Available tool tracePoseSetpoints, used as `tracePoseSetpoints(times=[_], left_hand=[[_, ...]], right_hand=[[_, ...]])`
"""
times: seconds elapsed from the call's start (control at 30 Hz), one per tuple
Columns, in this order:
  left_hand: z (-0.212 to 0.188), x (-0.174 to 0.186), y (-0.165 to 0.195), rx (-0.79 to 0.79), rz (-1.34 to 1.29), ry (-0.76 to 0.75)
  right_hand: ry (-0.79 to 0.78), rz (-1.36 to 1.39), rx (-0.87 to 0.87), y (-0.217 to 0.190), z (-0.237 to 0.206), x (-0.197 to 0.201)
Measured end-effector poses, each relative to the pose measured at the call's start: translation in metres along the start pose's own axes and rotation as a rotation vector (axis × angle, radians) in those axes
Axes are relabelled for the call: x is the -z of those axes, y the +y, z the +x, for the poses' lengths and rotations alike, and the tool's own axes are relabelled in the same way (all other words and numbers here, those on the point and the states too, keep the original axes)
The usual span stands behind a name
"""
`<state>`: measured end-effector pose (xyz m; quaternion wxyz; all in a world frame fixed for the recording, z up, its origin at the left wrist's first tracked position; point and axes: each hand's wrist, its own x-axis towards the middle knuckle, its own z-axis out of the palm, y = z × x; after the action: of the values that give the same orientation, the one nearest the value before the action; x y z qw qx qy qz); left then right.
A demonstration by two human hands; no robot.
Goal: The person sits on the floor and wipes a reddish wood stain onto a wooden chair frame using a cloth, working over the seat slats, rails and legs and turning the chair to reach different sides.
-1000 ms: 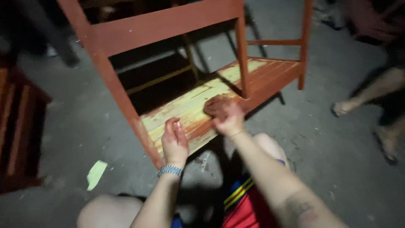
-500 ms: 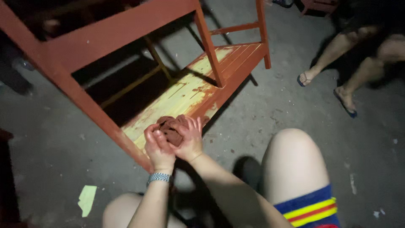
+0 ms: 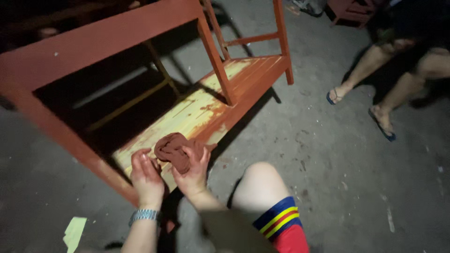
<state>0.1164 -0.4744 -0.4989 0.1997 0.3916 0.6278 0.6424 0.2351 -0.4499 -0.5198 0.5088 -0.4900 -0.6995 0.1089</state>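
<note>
Head view: both hands, left [image 3: 146, 180] and right [image 3: 192, 171], bunch rag [image 3: 174, 150] on board [image 3: 187, 115]. Step: staining. Next: firm, even rubbing.

Dim furniture-painting workshop, rough grey concrete floor [image 3: 328, 154] speckled with paint, half-painted red wooden frame [image 3: 93, 42] lying on its side, another person's sandalled feet [image 3: 382, 124] nearby, more red furniture [image 3: 349, 9] behind

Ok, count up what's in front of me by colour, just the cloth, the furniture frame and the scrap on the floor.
Reddish-brown: 1, the crumpled reddish-brown cloth held between both hands
Red with a yellowish board: 1, the red-painted wooden furniture frame
Pale yellow-green: 1, the pale yellow-green paper scrap on the floor
Total: 3
</note>
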Motion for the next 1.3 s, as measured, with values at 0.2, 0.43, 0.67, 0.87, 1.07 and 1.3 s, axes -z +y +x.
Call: tracePoseSetpoints(times=[0.2,0.43,0.67,0.87,1.07,1.3], left_hand=[[0.001,0.004,0.002,-0.044,-0.063,-0.045],[0.003,0.007,-0.002,0.112,-0.214,-0.082],[0.001,0.006,-0.004,-0.002,-0.136,-0.107],[0.004,0.007,-0.005,-0.017,-0.122,-0.102],[0.006,0.008,-0.003,0.027,-0.087,-0.093],[0.012,0.005,-0.007,0.184,-0.249,-0.115]], right_hand=[[0.009,0.057,-0.231,0.013,0.011,-0.007],[0.361,-0.074,-0.4,0.09,0.117,0.013],[0.37,-0.083,-0.328,0.101,0.113,0.015],[0.185,-0.043,-0.405,0.026,0.011,-0.013],[0.077,0.128,-0.289,0.015,-0.026,-0.003],[0.344,0.64,-0.483,0.081,0.067,0.055]])
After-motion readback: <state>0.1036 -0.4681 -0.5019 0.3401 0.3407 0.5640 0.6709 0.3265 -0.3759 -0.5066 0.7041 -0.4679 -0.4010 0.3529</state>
